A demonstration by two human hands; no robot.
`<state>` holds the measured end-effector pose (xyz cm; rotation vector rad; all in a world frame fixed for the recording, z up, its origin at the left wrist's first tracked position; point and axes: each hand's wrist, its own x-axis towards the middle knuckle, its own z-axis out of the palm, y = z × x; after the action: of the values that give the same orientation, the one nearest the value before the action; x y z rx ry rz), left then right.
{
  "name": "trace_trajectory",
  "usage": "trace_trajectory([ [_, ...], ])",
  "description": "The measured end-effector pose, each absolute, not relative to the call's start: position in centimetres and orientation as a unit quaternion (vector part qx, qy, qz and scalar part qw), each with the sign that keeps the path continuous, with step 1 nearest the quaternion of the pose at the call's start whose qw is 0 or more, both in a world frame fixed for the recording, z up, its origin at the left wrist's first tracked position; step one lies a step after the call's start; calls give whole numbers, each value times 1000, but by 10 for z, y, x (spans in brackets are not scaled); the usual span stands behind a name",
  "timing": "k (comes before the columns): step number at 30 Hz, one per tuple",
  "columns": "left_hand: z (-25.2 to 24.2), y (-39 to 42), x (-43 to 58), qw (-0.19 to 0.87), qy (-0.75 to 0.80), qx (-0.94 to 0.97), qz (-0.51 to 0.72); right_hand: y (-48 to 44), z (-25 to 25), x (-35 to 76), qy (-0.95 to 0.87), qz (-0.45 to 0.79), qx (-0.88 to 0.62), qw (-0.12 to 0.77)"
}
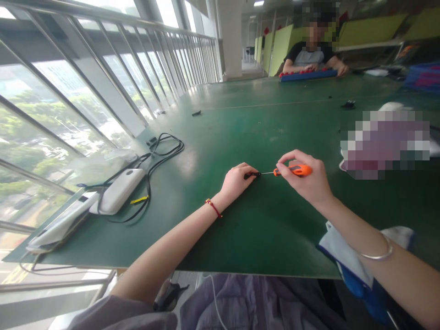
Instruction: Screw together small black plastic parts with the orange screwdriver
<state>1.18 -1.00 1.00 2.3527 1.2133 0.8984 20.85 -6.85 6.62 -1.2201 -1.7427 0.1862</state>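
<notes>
Near edge of counter (247, 247), R side: white-&-blue cloth (338, 247) by R forearm, partly over the edge.
L side: white case (122, 190) w/ loose black cable (182, 146) & yellow tag (139, 200).
L hand (237, 181): nearly closed, low over counter, pinching small black part (252, 175).
R hand (309, 183): closed round orange screwdriver (302, 170), thumb + index near front of handle.
Black part: at L fingertips, btwn the two hands; shaft (267, 173) points L at it. Tip seating too small to tell.
Technique (my view): line shaft up w/ part, press lightly & evenly, brace L wrist, L fingertips clear of tip in case of slip.
Far end: co-worker (311, 57) w/ blue tray (309, 76).
</notes>
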Motion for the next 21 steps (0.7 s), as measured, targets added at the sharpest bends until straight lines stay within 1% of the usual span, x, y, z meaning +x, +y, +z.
trace_trajectory([
  [7, 11, -12, 12, 165, 430, 831, 311, -71, 68, 207, -706, 63, -497, 501],
  [13, 9, -10, 12, 170, 425, 830, 318, -72, 68, 207, -711, 89, -510, 475],
  [18, 8, -10, 12, 180, 417, 827, 331, -71, 64, 205, -699, 62, -484, 522],
  [21, 9, -10, 13, 181, 420, 824, 334, -70, 63, 207, -697, 93, -496, 510],
])
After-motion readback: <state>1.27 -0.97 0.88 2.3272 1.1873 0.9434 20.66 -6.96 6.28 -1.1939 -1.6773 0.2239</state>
